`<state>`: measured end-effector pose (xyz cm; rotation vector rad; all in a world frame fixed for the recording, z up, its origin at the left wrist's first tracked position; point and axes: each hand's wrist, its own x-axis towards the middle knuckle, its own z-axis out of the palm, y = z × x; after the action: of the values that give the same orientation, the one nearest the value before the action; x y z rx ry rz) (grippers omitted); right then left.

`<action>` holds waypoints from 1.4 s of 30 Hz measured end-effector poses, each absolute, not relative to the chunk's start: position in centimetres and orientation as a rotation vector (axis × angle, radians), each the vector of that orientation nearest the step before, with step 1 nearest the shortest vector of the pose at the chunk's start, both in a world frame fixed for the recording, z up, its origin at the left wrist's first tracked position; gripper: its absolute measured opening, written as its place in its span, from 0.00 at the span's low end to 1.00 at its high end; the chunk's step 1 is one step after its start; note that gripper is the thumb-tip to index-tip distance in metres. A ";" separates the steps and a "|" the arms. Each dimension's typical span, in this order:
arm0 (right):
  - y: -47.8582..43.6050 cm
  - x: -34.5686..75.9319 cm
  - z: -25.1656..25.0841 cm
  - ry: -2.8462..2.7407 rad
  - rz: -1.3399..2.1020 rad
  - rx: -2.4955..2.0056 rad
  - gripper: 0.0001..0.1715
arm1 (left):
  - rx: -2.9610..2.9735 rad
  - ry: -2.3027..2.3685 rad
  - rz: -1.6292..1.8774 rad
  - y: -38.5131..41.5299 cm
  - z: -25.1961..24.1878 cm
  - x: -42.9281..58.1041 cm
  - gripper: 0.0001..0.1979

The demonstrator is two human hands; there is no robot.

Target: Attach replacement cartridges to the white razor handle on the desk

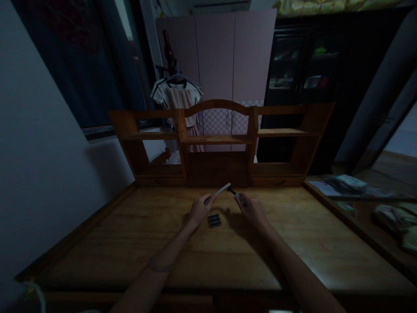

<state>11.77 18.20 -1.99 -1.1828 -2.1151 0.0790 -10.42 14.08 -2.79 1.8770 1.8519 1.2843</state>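
Above the wooden desk (130, 234), my left hand (200, 209) is closed on a slim, pale, slightly curved stick (222, 190) that points up and to the right; its exact kind is unclear in the dim light. My right hand (254, 211) grips the grey and black handle of what looks like a razor (240, 198), with its small dark head towards the stick's tip. The two ends are very close; whether they touch I cannot tell. Between and below my hands, a small black pack with several ridged sections (214, 221) lies on the desk.
A wooden shelf unit (218, 139) stands along the desk's back edge. Raised wooden edging (355, 234) runs down the right side. Beyond it are papers and a plastic bag (352, 182). A white wall (39, 174) is at the left, with a pink wardrobe (215, 56) behind.
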 end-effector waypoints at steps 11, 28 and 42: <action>18.3 11.6 -2.2 -2.101 0.043 -1.204 0.17 | 1.898 1.841 1.269 14.3 -3.2 -10.6 0.22; 18.1 11.7 -2.0 -2.089 0.042 -1.179 0.17 | 1.910 1.752 1.294 14.2 -3.3 -10.2 0.21; 18.2 11.8 -2.0 -2.082 0.085 -1.180 0.21 | 1.854 1.895 1.278 14.4 -3.3 -10.8 0.23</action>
<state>11.77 18.25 -2.04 -1.1804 -2.0824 0.0849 -10.81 14.42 -3.27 1.8535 1.8946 1.2778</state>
